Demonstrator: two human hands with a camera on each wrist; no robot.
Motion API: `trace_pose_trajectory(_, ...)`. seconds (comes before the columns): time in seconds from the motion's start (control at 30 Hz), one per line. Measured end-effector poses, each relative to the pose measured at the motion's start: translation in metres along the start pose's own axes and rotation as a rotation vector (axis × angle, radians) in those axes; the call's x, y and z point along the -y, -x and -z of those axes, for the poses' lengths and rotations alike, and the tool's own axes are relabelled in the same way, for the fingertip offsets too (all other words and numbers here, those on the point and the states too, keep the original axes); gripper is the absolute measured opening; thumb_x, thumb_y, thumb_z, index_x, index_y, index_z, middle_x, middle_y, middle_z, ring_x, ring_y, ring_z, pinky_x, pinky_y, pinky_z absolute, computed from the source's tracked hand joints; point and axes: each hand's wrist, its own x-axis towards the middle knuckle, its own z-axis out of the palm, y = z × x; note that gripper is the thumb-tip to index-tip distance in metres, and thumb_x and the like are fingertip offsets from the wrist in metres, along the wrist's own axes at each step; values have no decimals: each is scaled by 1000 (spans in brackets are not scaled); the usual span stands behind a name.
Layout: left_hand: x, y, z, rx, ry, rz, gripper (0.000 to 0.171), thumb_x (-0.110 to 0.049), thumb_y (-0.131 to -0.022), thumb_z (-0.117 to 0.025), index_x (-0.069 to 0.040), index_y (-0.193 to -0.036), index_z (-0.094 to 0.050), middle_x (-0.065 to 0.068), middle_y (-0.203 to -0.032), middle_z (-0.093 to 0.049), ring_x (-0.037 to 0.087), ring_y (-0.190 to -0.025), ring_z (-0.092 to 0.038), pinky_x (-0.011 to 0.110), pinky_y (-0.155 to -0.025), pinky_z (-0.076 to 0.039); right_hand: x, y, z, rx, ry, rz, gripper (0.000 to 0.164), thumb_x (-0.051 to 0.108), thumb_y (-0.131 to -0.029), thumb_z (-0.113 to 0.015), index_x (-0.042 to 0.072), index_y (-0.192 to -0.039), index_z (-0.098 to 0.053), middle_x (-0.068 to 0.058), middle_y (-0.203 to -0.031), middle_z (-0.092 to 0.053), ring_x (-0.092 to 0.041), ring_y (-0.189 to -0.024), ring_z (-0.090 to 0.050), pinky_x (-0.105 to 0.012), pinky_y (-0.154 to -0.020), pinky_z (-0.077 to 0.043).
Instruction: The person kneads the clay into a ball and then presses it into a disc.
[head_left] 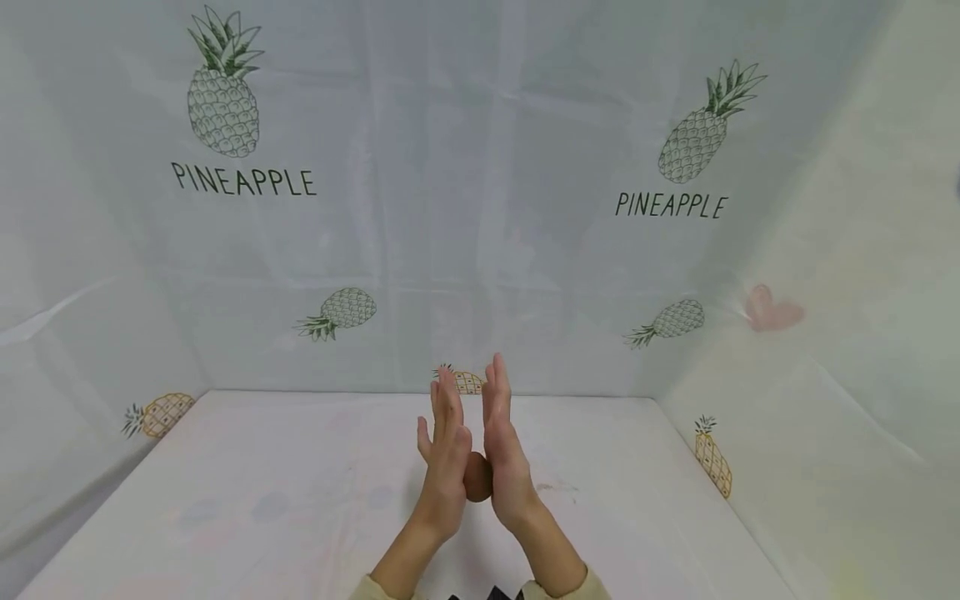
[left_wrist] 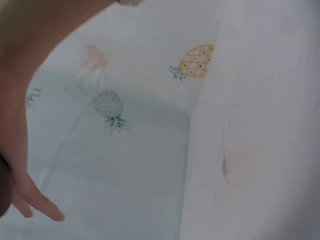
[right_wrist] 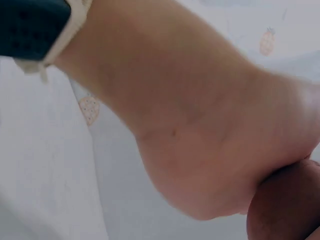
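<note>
A smooth brown ball (head_left: 477, 477), its material unclear, sits between the two upright palms above the table. My left hand (head_left: 446, 471) presses it from the left side, fingers straight and pointing up and away. From the other side my right hand (head_left: 508, 458) presses against it with its fingers straight too. Above the ball, the fingers of both hands stand apart. The right wrist view shows the ball (right_wrist: 287, 205) close up against the heel of a palm; only a dark sliver of the ball (left_wrist: 4, 187) shows in the left wrist view.
A white-covered table (head_left: 285, 492) lies under the hands, with faint stains. Pale sheeting (head_left: 450, 208) printed with pineapples hangs behind and on both sides. A dark device on a pale band (right_wrist: 35, 27) appears at the corner of the right wrist view.
</note>
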Motion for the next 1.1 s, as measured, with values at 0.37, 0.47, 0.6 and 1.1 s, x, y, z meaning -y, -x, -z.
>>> trace_pose_trajectory(0.37, -12, -5, 12, 5, 125, 16, 63, -49, -111, -10, -40, -168, 15, -15, -175, 21, 9, -161, 23, 58, -119, 24, -19, 0, -9, 64, 2, -61, 57, 43, -115, -7, 42, -168, 14, 16, -174, 21, -23, -163, 19, -69, -122, 17)
trace_pose_trajectory(0.47, -8, -8, 18, -19, 161, 36, 62, -51, -111, -9, -41, -168, 15, -17, -174, 22, 9, -160, 24, 58, -119, 26, -15, 3, -17, 69, 44, -67, 56, 44, -115, -6, 45, -168, 11, 20, -173, 20, -21, -163, 17, -70, -122, 16)
trace_pose_trajectory(0.6, -3, -8, 22, -51, 153, 41, 64, -50, -112, -11, -35, -169, 15, -14, -174, 22, 12, -160, 24, 60, -118, 27, -5, 7, -22, 66, 64, -55, 56, 44, -115, -7, 45, -168, 9, 18, -175, 19, -19, -163, 16, -74, -120, 16)
trace_pose_trajectory(1.1, 2, 0, -1, -12, -27, 41, 63, -40, -114, -15, -29, -170, 11, -13, -177, 13, 16, -163, 17, 66, -118, 20, 8, 2, -3, -11, 26, 64, 61, 36, -113, -10, 37, -170, 9, 9, -177, 13, -22, -164, 16, -70, -122, 18)
